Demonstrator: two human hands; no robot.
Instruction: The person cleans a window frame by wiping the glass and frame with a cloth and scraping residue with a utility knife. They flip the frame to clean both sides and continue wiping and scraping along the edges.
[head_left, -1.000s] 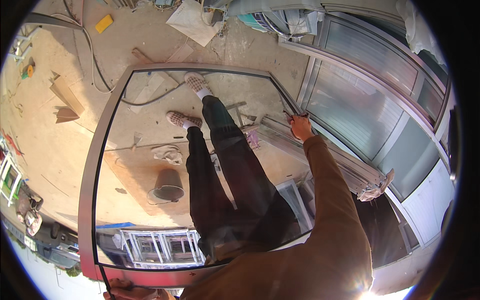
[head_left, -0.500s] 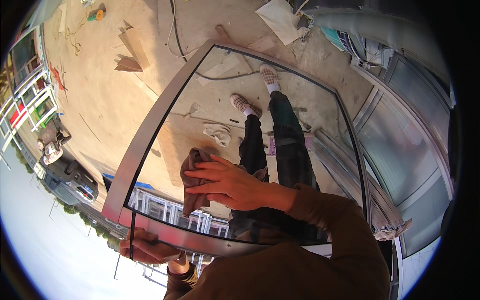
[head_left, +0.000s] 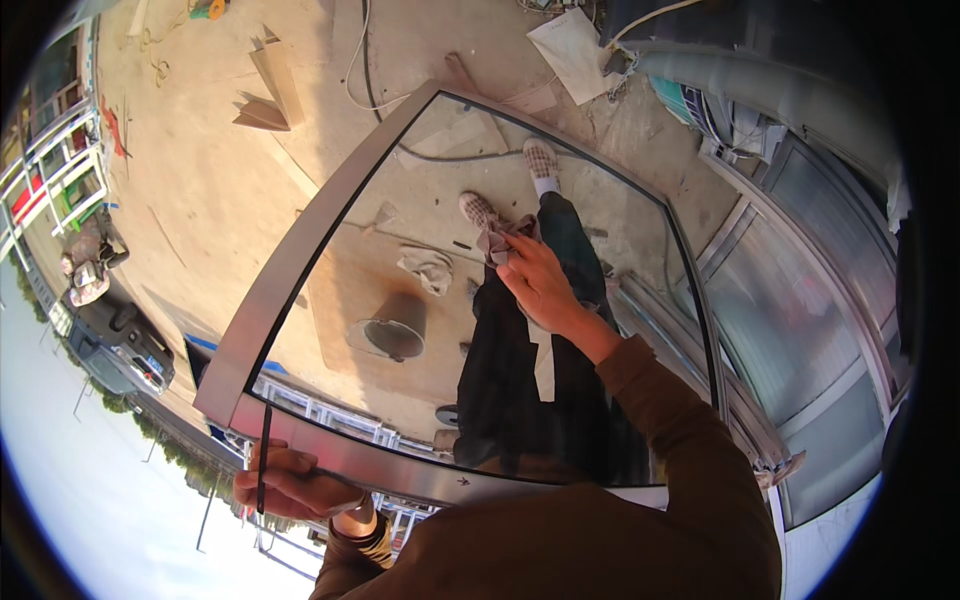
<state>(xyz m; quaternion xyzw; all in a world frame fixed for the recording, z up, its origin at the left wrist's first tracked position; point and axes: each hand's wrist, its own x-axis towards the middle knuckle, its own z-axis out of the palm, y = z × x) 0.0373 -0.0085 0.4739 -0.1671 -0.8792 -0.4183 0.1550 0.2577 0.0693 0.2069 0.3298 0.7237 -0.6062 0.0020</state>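
Note:
A metal-framed glass panel (head_left: 330, 420) spans the space in front of me, and my legs and checked shoes show through its pane. My right hand (head_left: 545, 285) presses a crumpled brownish cloth (head_left: 503, 243) against the glass, over one shoe. At the frame's lower left corner, my left hand (head_left: 295, 485) has its fingers curled. A thin black strip (head_left: 264, 460) runs down from that corner across these fingers, which appear to grip it.
Through the glass I see a grey bucket (head_left: 397, 327) and a pale rag (head_left: 427, 268) on the floor. Framed panels (head_left: 800, 290) lean at the right. Folded cardboard (head_left: 270, 90) and cables lie beyond. Someone crouches (head_left: 90, 265) at far left, near a dark vehicle (head_left: 125, 340).
My right hand has slid the cloth up and right over the glass, uncovering the view of the bucket. My left hand stays by the corner with the strip.

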